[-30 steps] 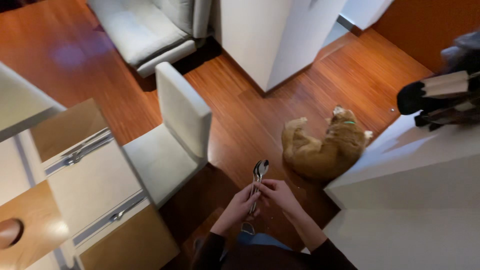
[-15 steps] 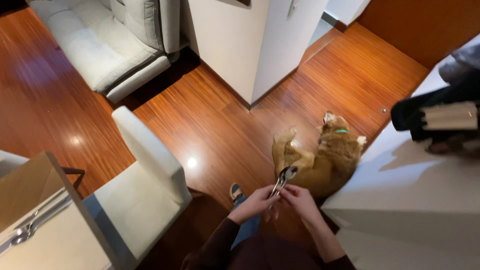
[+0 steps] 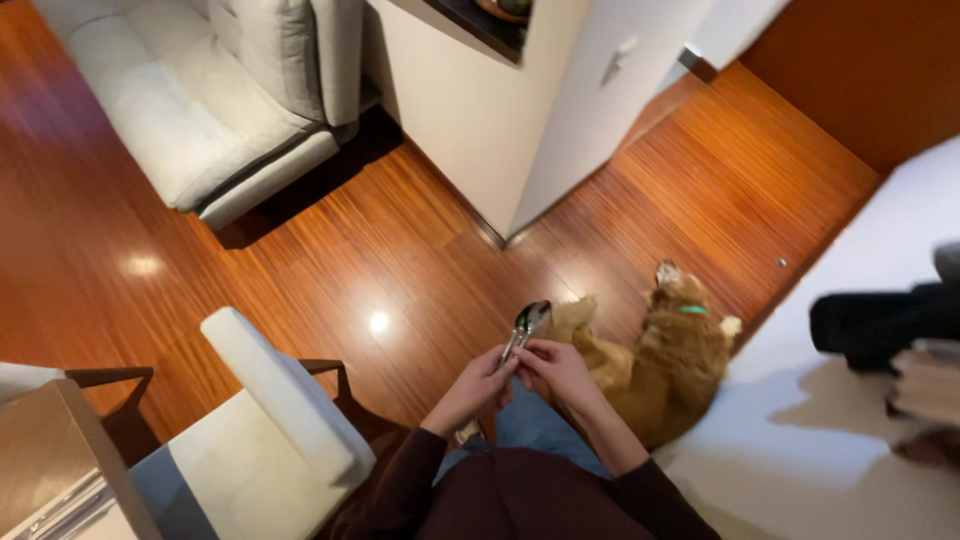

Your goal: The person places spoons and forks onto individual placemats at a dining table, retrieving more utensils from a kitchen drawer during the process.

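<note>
Both my hands meet in front of me over the wooden floor. My left hand [image 3: 480, 385] and my right hand [image 3: 556, 368] together grip the handles of some metal spoons [image 3: 527, 324], whose shiny bowls point up and away from me. I wear dark maroon sleeves. A tan dog [image 3: 662, 352] with a green collar lies on the floor just right of my hands.
A white cushioned chair [image 3: 262, 432] stands at lower left beside a wooden table corner [image 3: 45, 455]. A pale sofa [image 3: 190, 110] sits at top left. A white cabinet wall [image 3: 520, 120] rises ahead. A white counter [image 3: 850, 420] with dark objects fills the right.
My view has swung right and up: the table slid out to the left and the sofa came into view. My hands keep holding the spoons, now closer to the dog.
</note>
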